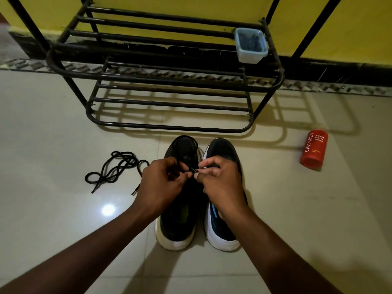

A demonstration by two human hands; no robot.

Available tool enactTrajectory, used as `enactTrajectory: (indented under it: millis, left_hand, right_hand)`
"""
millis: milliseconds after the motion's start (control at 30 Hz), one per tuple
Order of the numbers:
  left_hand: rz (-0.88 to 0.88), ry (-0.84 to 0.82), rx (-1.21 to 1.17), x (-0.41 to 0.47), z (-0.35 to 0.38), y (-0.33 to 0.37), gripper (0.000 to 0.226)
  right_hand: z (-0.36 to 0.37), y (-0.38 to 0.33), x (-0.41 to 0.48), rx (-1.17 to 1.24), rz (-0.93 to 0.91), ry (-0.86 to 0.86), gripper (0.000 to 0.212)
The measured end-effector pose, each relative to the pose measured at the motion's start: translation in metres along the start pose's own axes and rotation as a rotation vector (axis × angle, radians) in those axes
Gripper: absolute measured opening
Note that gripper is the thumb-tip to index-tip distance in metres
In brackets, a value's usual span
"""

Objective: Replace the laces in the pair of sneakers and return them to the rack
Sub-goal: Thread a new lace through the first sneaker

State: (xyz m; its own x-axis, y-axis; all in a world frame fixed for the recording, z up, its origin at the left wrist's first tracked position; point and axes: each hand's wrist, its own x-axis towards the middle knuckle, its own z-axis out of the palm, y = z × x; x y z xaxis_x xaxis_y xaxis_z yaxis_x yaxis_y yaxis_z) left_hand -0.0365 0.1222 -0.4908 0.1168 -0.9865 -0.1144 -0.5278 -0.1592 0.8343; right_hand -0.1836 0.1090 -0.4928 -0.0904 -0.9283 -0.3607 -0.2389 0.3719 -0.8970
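Black round-cord lace [192, 169]: tip end pinched between both hands above the left sneaker's tongue, far part looped over the toe.
Left hand [161, 183]: fingers curled, gripping the lace.
Right hand [220, 181]: thumb and forefinger nipped on the lace tip, other fingers folded.
Left sneaker [178, 225]: black fabric upper, thick white sole, yellow-green lining inside.
Right sneaker [220, 240]: dark upper, white heel wrap, blue stripe; just beside its mate, both on the floor, toes toward the rack.
Second black lace [118, 168]: loose tangle of loops on the tiles, left of the sneakers.
Shoe rack [169, 126]: black metal tube, two tiers of parallel bars, rounded corners, near the toes.
Square translucent blue plastic tub [251, 46]: upper tier, right end, dark contents.
Red cylindrical body-wash bottle [314, 148]: lying on the floor, right.
Glossy pale floor tiles [63, 209]; yellow wall [191, 9].
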Motion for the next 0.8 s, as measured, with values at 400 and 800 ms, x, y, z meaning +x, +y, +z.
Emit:
enactTrajectory:
  millis: [400, 800]
  left_hand:
    - [-0.017, -0.064, -0.076, 0.007, 0.000, -0.005, 0.012]
    - [0.006, -0.031, 0.018, 0.007, 0.002, -0.002, 0.009]
  right_hand:
    - [0.000, 0.000, 0.003, -0.021, -0.014, 0.003, 0.017]
    - [-0.001, -0.002, 0.020, -0.120, -0.034, -0.003, 0.017]
